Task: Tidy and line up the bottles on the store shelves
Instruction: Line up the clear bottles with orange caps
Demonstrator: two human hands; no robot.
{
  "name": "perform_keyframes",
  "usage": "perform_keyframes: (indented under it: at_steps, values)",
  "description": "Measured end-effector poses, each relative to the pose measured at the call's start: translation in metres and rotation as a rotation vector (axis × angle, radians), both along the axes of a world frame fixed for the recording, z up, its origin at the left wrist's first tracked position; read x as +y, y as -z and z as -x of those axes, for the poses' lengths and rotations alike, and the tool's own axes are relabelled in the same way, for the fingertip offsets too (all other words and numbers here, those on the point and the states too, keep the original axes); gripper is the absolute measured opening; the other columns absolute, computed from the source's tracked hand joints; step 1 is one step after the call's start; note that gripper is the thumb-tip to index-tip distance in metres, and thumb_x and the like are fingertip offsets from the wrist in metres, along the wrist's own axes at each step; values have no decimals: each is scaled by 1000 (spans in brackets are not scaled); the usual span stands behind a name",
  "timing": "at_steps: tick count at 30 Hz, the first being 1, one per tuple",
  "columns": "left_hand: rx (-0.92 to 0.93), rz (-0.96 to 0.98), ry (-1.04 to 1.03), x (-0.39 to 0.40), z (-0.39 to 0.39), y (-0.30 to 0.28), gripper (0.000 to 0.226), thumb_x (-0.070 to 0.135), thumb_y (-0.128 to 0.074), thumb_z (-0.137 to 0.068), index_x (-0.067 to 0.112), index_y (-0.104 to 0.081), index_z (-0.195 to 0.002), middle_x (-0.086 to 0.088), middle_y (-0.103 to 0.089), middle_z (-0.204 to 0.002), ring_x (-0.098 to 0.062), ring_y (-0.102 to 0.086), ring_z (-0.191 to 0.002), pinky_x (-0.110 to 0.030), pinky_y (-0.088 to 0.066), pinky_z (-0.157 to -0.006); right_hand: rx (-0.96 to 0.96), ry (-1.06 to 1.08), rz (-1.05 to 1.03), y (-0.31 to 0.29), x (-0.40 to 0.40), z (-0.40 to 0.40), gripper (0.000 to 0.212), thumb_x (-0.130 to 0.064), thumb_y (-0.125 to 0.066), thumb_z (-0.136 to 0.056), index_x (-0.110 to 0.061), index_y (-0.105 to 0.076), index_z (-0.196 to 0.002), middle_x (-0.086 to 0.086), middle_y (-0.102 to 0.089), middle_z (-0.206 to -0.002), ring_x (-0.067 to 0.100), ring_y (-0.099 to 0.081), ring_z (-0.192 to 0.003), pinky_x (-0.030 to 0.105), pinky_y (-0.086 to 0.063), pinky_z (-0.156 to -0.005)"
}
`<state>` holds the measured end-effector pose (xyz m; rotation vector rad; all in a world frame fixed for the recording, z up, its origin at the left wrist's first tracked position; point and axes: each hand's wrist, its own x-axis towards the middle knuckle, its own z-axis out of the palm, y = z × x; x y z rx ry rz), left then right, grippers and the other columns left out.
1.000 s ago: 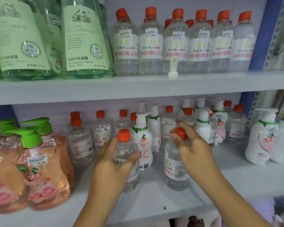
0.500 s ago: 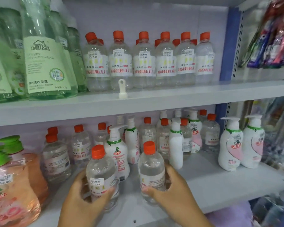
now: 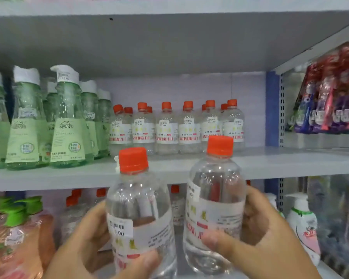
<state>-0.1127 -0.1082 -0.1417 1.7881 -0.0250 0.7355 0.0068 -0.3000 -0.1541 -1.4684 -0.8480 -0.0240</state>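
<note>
Left hand (image 3: 85,244) wraps a clear bottle (image 3: 141,224) with an orange cap, thumb across the lower label, fingers behind. Right hand (image 3: 256,240) grips a second clear bottle (image 3: 215,208) the same way, thumb on the label. Both bottles upright, side by side, held in front of the middle shelf (image 3: 270,164). On that shelf behind: a row of matching orange-capped bottles (image 3: 175,127), green bottles (image 3: 67,125) to their left. Pump bottles (image 3: 302,224) stand below, at right.

Two bare hands, left hand (image 3: 85,240), right hand (image 3: 256,236) — no gloves, rings or sleeves, forearms uncovered.
</note>
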Motion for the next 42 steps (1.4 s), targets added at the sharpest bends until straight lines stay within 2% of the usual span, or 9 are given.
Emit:
perform_keyframes:
  at_steps: [2,6,12,16,25,28,31,38,42]
  values:
    - [-74,-26,-105,-13,-4,-22,84,48,-95,-4,57,-74,-84,12,-80,-90,-6,-76,-73,-6,-52,-54,-74,-12,-29,-39,-16,-3,68,-39,-100,-45,-49,-66,-103,-13,-77,-104,9,-75,-95,33,-61,-84]
    - [-210,-114,-55,-35,-29,-77,62,46,-96,-48,40,-71,-104,18,-79,-94,-1,-75,-82,-18,-59,-67,-194,115,-37,-103,-33,-32,69,-53,-89,-53,-38,-63,-115,-16,-76,-106,4,-73,-97,36,-55,-90]
    - [-142,-157,-189,-46,-115,-118,53,49,-86,-70,32,-65,-116,15,-76,-103,-2,-72,-89,-28,-57,-79,-171,312,95,-130,-35,-120,73,-56,-87,-66,-33,-55,-128,-13,-72,-109,8,-71,-99,30,-53,-81]
    - [39,-167,-157,-56,-163,-121,49,44,-85,-77,28,-56,-113,18,-66,-98,1,-63,-85,-23,-49,-65,-65,355,186,-117,-43,-167,80,-59,-88,-59,-31,-54,-125,-9,-71,-115,13,-71,-100,36,-56,-88]
    - [246,-315,-263,-63,-238,-127,95,53,-89,-69,18,-33,-137,-1,-64,-120,-24,-65,-106,-45,-58,-90,-126,306,471,-140,-63,-202,48,-47,-73,-88,-33,-52,-129,-18,-62,-102,2,-62,-91,20,-50,-69]
    - [358,-410,-235,-62,-243,-124,106,56,-87,-68,20,-24,-145,2,-59,-122,-22,-59,-110,-35,-51,-90,-128,328,482,-135,-58,-214,50,-39,-64,-98,-27,-47,-143,-7,-65,-127,9,-62,-103,26,-48,-86]
    - [387,-444,-168,-54,-240,-122,73,44,-81,-81,20,-40,-137,10,-63,-110,-12,-62,-100,-26,-48,-80,-130,302,557,-134,-56,-217,62,-39,-63,-98,-27,-35,-153,-4,-56,-145,12,-53,-111,27,-38,-96]
    - [360,-458,-252,-47,-245,-118,60,38,-77,-86,24,-53,-140,9,-69,-114,-8,-66,-90,-21,-43,-63,-161,372,536,-131,-54,-225,62,-42,-81,-82,-23,-55,-134,-7,-65,-121,0,-56,-86,21,-44,-73]
    - [406,-484,-230,-49,-249,-119,61,41,-70,-89,26,-48,-143,8,-65,-122,-11,-61,-100,-26,-44,-76,-144,332,539,-129,-56,-232,49,-37,-77,-88,-23,-60,-131,-7,-68,-121,11,-64,-101,32,-50,-98]
